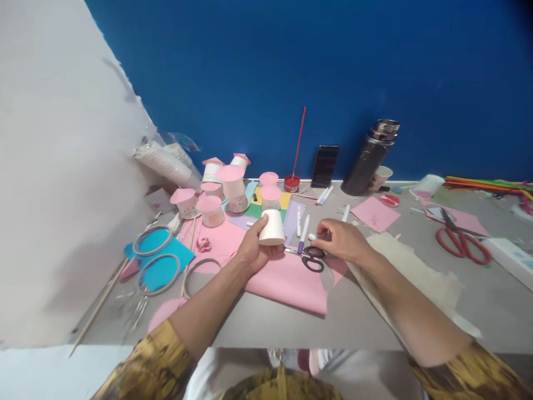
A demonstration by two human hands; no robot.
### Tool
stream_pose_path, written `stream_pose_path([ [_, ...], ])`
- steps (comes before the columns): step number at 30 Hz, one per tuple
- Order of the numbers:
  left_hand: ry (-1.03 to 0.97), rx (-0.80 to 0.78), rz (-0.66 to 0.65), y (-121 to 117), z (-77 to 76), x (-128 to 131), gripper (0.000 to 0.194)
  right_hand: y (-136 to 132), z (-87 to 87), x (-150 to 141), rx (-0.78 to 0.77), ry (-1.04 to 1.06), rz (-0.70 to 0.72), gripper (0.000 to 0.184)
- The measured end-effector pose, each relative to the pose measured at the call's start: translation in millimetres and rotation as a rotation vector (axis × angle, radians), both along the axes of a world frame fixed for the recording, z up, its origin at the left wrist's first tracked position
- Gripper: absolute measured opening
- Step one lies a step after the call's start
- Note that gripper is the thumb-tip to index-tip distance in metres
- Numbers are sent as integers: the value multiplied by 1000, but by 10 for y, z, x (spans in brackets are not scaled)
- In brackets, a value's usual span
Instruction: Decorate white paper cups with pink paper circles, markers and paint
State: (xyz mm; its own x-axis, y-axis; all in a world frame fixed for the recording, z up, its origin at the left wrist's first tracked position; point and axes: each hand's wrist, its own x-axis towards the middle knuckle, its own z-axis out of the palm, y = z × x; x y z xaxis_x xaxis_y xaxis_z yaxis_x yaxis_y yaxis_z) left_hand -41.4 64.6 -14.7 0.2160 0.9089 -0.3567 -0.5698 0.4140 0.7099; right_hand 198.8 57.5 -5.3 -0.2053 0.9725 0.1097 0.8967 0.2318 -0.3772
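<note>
My left hand (255, 250) is wrapped round a plain white paper cup (273, 228), held with its wide rim down and toward me. To the right, my right hand (341, 239) is curled, thumb and fingertips together. A small white piece (312, 236) shows at those fingertips; what they grip is partly hidden. Just left of that hand lie black-handled scissors (313, 261), a purple-tipped marker (303, 233) and another white marker (298, 220). Beneath the cup is pink paper (291, 286). Behind it stand several upturned cups with pink paper tops (231, 173).
Stacked cups (166, 161) lean at the left wall, near embroidery hoops (159, 274) on blue sheets. A black flask (368, 161), a phone (325, 166) and a red tin (292, 183) with a stick stand along the back. Red-handled scissors (462, 244) lie right.
</note>
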Motion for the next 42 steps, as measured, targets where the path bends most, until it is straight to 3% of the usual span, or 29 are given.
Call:
stream_pose_path([
  [6,9,2,8,-4,35,3,31,22,2,62,-64,-147,-61,13],
  [12,9,28,22,-32,65,3,30,58,-12,136,-65,-124,-87,13],
  [15,7,25,34,-41,78,1,29,84,19,183,29,125,-79,15],
  [19,15,21,42,-44,93,2,26,106,65,224,81,586,-82,32],
  [23,33,28,27,-54,114,4,26,102,69,196,93,746,-16,33],
  [26,38,27,22,-62,126,4,26,111,32,155,119,735,31,25],
  [32,31,16,40,-53,123,18,27,242,-124,189,171,560,-196,22],
  [42,31,45,40,-49,103,21,27,394,-267,340,228,433,-333,15],
])
